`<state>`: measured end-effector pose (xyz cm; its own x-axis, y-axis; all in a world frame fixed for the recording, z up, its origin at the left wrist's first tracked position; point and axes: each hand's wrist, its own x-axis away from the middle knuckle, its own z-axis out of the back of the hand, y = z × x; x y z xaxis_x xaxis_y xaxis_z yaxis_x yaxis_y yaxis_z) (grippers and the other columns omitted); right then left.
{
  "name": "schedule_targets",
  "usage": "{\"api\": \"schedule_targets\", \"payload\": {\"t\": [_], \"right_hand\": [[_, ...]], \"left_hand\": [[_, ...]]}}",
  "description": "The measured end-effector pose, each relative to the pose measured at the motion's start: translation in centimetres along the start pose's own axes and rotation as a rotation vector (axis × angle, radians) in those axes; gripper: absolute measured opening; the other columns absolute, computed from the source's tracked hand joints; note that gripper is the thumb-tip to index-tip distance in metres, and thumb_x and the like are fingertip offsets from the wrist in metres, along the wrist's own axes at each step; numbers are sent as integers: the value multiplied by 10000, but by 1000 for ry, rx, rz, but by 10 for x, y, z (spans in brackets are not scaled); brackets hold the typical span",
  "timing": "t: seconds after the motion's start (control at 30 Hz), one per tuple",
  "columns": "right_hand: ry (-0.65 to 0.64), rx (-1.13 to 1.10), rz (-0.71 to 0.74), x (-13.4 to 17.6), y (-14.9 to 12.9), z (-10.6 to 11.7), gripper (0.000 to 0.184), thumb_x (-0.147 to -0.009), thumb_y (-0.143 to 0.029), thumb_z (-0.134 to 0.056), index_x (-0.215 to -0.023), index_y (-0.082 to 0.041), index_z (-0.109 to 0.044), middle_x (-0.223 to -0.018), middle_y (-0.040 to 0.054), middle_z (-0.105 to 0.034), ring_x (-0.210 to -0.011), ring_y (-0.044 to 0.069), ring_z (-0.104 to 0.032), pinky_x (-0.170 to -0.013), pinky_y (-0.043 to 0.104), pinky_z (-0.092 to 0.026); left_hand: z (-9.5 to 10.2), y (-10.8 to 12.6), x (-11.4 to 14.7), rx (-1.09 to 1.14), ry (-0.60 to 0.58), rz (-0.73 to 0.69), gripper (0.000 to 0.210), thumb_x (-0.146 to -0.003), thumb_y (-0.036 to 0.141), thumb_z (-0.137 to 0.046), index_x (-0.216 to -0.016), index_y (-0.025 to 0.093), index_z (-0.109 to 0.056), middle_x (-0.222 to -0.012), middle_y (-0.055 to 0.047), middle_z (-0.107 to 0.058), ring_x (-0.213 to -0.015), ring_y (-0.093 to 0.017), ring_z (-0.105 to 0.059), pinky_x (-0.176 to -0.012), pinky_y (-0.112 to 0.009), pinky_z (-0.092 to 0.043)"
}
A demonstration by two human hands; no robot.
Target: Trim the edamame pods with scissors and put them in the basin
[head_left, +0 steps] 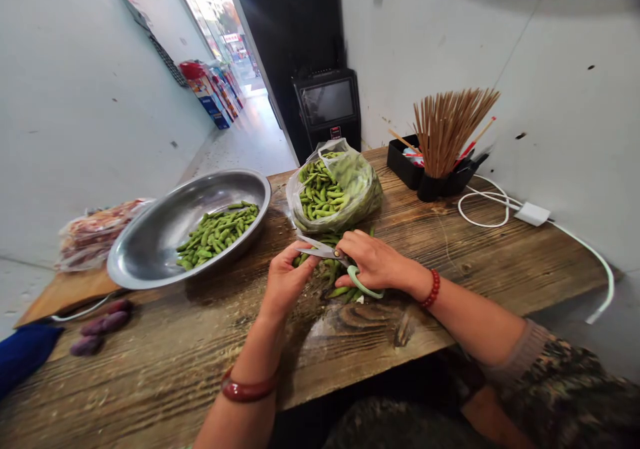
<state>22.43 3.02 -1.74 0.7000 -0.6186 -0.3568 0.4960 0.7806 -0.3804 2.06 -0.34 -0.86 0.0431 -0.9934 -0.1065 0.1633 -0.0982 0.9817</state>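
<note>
My right hand (373, 260) grips a pair of scissors (356, 277) with pale green handles, blades spread and pointing left. In front of those blades, my left hand (287, 279) pinches a green soybean pod (300, 258), mostly hidden by fingers and blade. Loose pods (345, 294) lie on the table beneath both hands. Just beyond them stands a clear plastic bag (367, 192) full of pods, its mouth facing me. A wide steel basin (150, 236) on the left has a heap of pods (220, 232) in it.
On the wooden table (175, 369), purple root-like pieces (103, 326) lie at left, near a bagged bundle (100, 232). A black holder (433, 186) with bamboo skewers (445, 129) stands back right, beside a white cable with an adapter (533, 213). Behind the table is a black screen device (327, 106).
</note>
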Motion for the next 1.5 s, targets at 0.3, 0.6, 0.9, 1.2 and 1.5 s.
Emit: {"api": "schedule_targets", "payload": {"t": [0.3,0.6,0.9,1.2,1.5], "right_hand": [[10,11,4,1,1,0,449,-721,-508,-742,-925,-172,-524,-912,63,-534,-825,205,-446,-716,319,-388],[-12,9,-14,1,-1,-8,345,-802,-469,-677,-873,-173,-516,-866,60,-576,-806,197,-508,-694,292,-391],[20,-62,-53,-2,6,-7,323,-803,-441,-679,-861,-173,-509,-829,37,-557,-740,168,-493,-666,272,-373],[-37,4,-6,1,2,-6,435,-737,-519,-721,-919,-180,-518,-902,54,-552,-826,203,-480,-710,307,-391],[-58,1,1,1,0,-5,389,-761,-493,-711,-868,-171,-520,-858,54,-564,-787,189,-508,-690,288,-392]], "left_hand": [[-3,4,2,-23,21,-47,147,-698,293,-747,-794,183,-729,-638,-3,-606,-537,-109,-472,-481,-207,-353],[-3,2,2,-118,-20,-52,184,-732,303,-700,-874,191,-735,-575,15,-575,-587,-138,-522,-537,-229,-388],[4,0,-2,-184,55,-80,127,-709,292,-702,-767,179,-703,-651,-4,-607,-624,-135,-531,-572,-236,-409],[-1,3,0,-44,53,-47,140,-681,283,-737,-771,180,-711,-698,-13,-616,-631,-130,-510,-537,-209,-386],[-2,11,-2,-55,18,-117,76,-668,241,-744,-701,176,-723,-747,-35,-638,-737,-166,-539,-645,-236,-440]]}}
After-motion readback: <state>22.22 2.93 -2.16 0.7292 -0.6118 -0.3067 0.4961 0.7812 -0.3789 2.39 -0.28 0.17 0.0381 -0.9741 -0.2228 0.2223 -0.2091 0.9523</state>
